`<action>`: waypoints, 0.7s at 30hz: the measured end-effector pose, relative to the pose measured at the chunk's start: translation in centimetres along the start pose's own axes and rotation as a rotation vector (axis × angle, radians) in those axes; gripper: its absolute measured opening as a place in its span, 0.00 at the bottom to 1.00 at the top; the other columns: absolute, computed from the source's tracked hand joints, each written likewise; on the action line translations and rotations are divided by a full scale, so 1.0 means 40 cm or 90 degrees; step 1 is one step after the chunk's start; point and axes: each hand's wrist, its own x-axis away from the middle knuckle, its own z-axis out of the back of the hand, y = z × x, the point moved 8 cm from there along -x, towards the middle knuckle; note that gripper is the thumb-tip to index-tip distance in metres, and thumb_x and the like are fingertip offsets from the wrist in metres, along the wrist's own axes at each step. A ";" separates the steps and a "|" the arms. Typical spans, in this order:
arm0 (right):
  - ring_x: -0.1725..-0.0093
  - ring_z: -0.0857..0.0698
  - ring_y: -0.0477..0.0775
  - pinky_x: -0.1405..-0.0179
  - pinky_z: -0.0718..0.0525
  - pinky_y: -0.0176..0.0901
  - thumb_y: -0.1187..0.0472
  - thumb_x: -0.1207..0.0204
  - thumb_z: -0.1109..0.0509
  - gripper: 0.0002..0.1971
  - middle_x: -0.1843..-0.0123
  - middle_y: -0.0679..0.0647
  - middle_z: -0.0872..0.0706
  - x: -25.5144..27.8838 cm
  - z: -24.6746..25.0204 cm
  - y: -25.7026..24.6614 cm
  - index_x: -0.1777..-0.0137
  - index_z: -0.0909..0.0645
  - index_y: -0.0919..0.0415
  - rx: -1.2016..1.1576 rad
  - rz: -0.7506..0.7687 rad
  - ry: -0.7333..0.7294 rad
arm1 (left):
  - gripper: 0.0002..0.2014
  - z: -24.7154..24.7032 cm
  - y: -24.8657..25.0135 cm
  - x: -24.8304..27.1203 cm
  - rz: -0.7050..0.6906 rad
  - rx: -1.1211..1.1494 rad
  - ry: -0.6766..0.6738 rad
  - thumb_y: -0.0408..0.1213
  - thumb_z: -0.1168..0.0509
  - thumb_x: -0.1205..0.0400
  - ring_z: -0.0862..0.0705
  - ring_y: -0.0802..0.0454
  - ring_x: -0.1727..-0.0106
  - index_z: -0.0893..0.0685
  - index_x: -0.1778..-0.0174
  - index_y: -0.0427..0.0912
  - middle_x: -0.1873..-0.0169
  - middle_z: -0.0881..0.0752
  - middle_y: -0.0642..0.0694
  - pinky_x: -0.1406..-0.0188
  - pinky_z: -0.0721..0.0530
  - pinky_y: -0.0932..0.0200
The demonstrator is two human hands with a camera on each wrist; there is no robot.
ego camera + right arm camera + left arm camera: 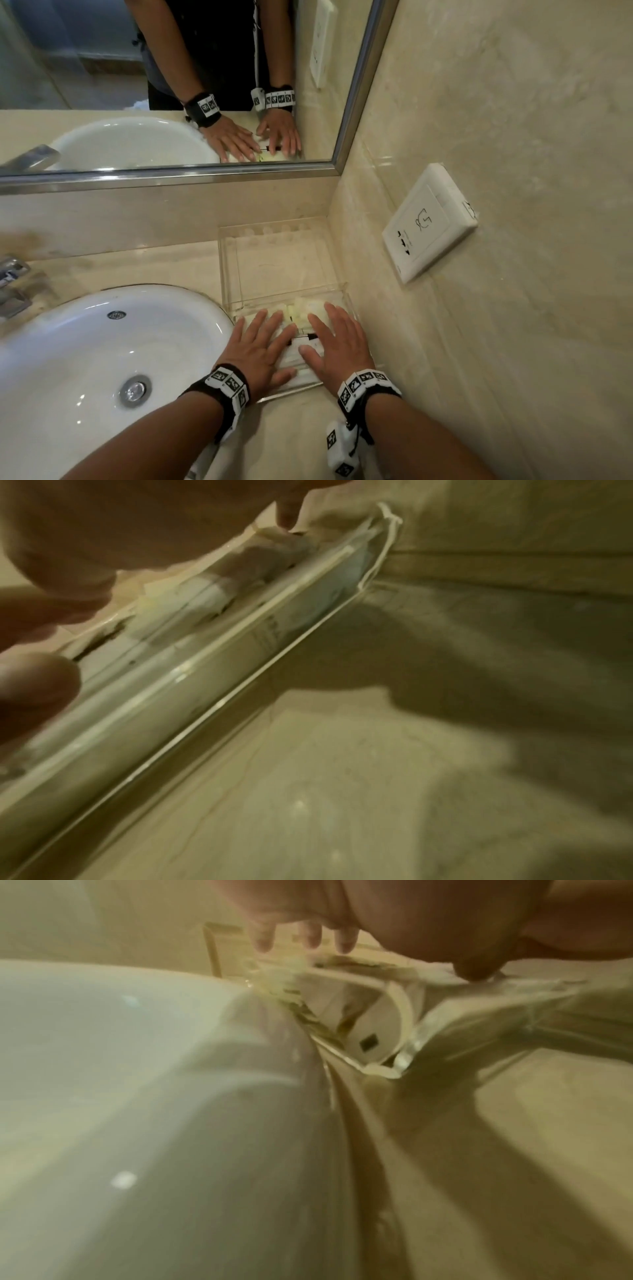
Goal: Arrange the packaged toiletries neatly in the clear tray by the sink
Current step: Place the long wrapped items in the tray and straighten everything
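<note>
The beige marble countertop [144,263] ran along the mirrored wall into the corner at the right. A white oval sink [85,349] was set into it at the left, with a chrome faucet [12,284] mounted on the stone behind the basin. Just beside the sink's right rim, a clear tray [233,274] stood directly on the stone, its far end against the back wall and its right side close along the side wall.
</note>
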 end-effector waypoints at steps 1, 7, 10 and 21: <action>0.11 0.51 0.55 0.14 0.53 0.56 0.27 0.23 0.53 0.37 0.09 0.50 0.49 0.015 0.007 0.007 0.14 0.41 0.39 0.001 -0.014 0.008 | 0.40 0.007 -0.004 0.006 0.012 0.000 -0.002 0.73 0.55 0.21 0.39 0.36 0.16 0.38 0.16 0.55 0.16 0.37 0.43 0.21 0.46 0.33; 0.14 0.43 0.57 0.16 0.44 0.55 0.39 0.19 0.42 0.31 0.12 0.52 0.42 0.069 0.042 0.022 0.16 0.35 0.45 -0.003 -0.067 -0.012 | 0.41 0.068 -0.061 0.045 0.066 -0.001 -0.041 0.70 0.53 0.21 0.53 0.41 0.13 0.48 0.14 0.52 0.13 0.51 0.45 0.17 0.44 0.41; 0.26 0.28 0.56 0.28 0.29 0.55 0.40 0.23 0.37 0.26 0.24 0.50 0.26 0.093 0.056 0.011 0.27 0.24 0.45 -0.001 -0.078 0.016 | 0.41 0.091 -0.094 0.068 0.102 0.019 -0.034 0.68 0.46 0.21 0.49 0.41 0.14 0.43 0.16 0.50 0.14 0.48 0.44 0.18 0.39 0.43; 0.46 0.16 0.48 0.46 0.18 0.46 0.32 0.27 0.38 0.24 0.35 0.43 0.24 0.175 0.028 0.039 0.38 0.20 0.44 -0.029 -0.170 -0.090 | 0.43 0.068 -0.122 0.147 0.148 0.032 -0.111 0.75 0.40 0.30 0.27 0.43 0.31 0.33 0.23 0.52 0.31 0.26 0.45 0.38 0.19 0.43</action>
